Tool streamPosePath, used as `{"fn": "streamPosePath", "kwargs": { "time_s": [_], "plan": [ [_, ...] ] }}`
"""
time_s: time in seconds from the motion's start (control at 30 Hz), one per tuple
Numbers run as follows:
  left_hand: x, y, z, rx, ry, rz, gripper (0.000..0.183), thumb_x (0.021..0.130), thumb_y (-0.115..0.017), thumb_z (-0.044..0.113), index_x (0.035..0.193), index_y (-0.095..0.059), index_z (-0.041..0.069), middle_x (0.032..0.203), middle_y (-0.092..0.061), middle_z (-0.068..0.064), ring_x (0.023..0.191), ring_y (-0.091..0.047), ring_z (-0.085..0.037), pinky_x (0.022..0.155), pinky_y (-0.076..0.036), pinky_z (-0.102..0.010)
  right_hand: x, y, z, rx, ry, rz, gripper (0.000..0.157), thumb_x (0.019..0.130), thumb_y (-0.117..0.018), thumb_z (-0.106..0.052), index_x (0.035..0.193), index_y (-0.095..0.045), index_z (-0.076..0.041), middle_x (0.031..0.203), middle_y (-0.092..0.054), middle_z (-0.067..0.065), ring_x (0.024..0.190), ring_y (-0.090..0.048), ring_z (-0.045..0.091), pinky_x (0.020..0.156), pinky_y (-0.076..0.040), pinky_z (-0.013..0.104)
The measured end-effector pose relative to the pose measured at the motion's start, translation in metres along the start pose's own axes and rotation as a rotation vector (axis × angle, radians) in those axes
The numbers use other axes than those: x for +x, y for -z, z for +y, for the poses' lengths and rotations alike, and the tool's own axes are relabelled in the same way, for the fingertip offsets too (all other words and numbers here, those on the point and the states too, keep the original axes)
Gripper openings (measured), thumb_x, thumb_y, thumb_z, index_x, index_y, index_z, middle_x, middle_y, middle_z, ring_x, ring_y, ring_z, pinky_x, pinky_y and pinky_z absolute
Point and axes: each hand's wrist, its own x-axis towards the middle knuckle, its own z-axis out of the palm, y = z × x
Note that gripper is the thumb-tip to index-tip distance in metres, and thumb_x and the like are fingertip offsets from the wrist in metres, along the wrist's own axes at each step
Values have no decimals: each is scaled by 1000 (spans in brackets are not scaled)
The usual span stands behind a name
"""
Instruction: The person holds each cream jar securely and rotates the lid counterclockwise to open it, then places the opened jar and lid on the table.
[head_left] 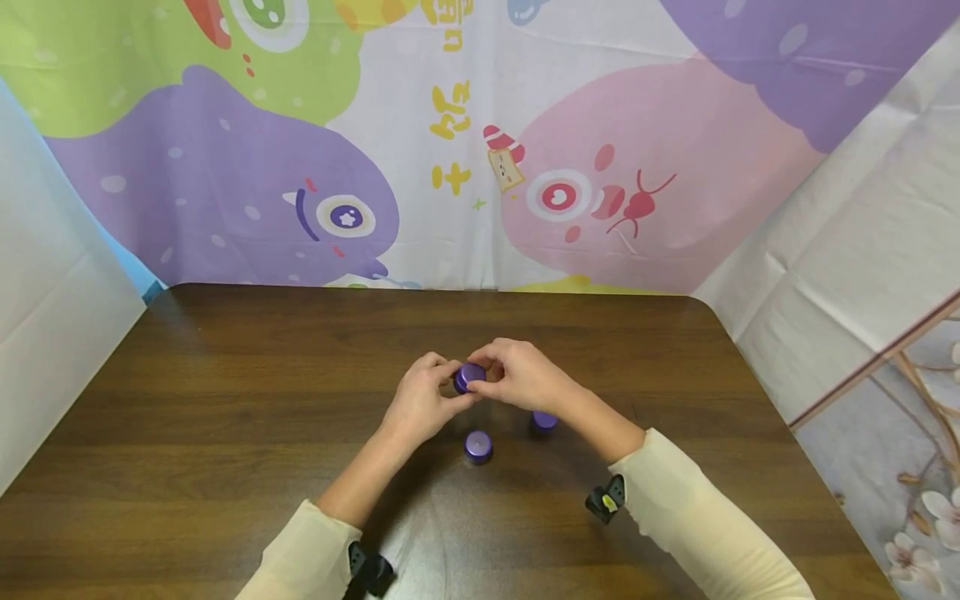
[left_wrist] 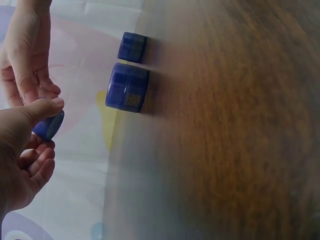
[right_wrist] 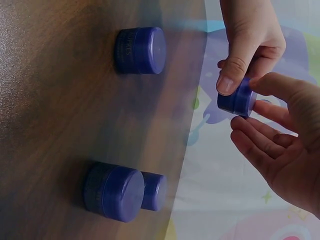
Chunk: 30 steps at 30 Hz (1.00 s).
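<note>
Above the table, a small purple screw-lid jar (head_left: 470,377) is held between both hands. My left hand (head_left: 422,404) grips its body, the thumb lying across it in the right wrist view. From the other side my right hand (head_left: 525,375) pinches the jar around its lid with thumb and finger. One capped purple jar (head_left: 477,447) stands on the table below the hands. Partly covered by my right wrist is another purple jar (head_left: 544,420). A smaller purple jar (right_wrist: 154,191) stands behind the larger one in the right wrist view; the head view does not show it.
The dark brown wooden table (head_left: 225,467) carries the jars. Behind it hangs a cloth (head_left: 442,233) printed with cartoon figures. Pale cloth walls flank both sides, with a flower-patterned panel (head_left: 915,467) at the right. Black wrist cameras sit on both sleeves.
</note>
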Motion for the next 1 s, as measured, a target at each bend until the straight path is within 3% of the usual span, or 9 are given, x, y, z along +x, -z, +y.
{"fn": "streamPosePath", "kwargs": {
  "time_s": [0.17,0.4,0.57,0.73,1.0],
  "plan": [
    [-1,0,1,-3,13,-10,34,73,-80,22,99,-70,2,89,-59,-7,81,-57,-20,73,-51,-32,0,1,1,25,28,-22,36,83,-70,-17,115,-62,-3,100,-61,8,89,-64,23,77,-53,28],
    [-1,1,3,-11,-1,0,37,73,-80,23,101,-70,2,88,-59,-7,82,-58,-21,73,-51,-33,0,1,-1,-5,0,-8,35,83,-71,-20,113,-63,-5,96,-63,5,84,-62,16,71,-50,20],
    [-2,1,3,-14,3,2,36,73,-80,22,101,-70,1,89,-59,-7,82,-58,-21,74,-52,-32,-1,1,-1,23,24,-19,41,84,-70,-19,121,-59,-4,104,-60,7,90,-63,17,77,-53,25],
    [-2,1,3,-16,5,-2,36,73,-80,23,100,-70,2,89,-59,-7,82,-58,-21,73,-51,-32,-1,1,-1,-2,1,-6,36,83,-71,-20,116,-62,-5,98,-62,5,84,-62,16,72,-51,21],
    [-3,2,4,-15,14,-6,38,74,-80,22,103,-69,1,89,-58,-7,82,-57,-20,73,-52,-32,-2,1,-2,23,11,-22,39,83,-71,-21,118,-61,-5,103,-59,7,90,-62,16,76,-53,25]
  ]
}}
